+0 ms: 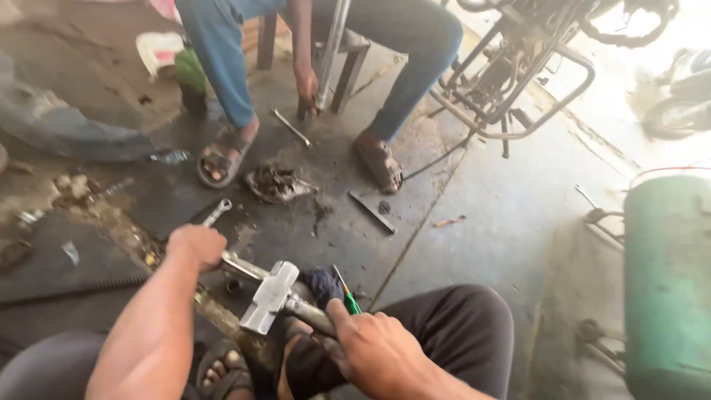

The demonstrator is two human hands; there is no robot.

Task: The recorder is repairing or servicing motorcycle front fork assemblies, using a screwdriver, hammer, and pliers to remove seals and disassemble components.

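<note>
Green tank at 3 o'clock, co-worker's hand on rod at 12, left hand clenched on metal shaft, hammer w/ right hand gripping handle, head on shaft at 6 — work looks mid-way, part not yet freed.

Hammer between hands, wrench beyond, tank far right.

The hammer has a dull, scuffed grey metal head. A bright steel wrench lies on the rough, oil-stained concrete floor. The green tank looks painted, matt metal.
</note>
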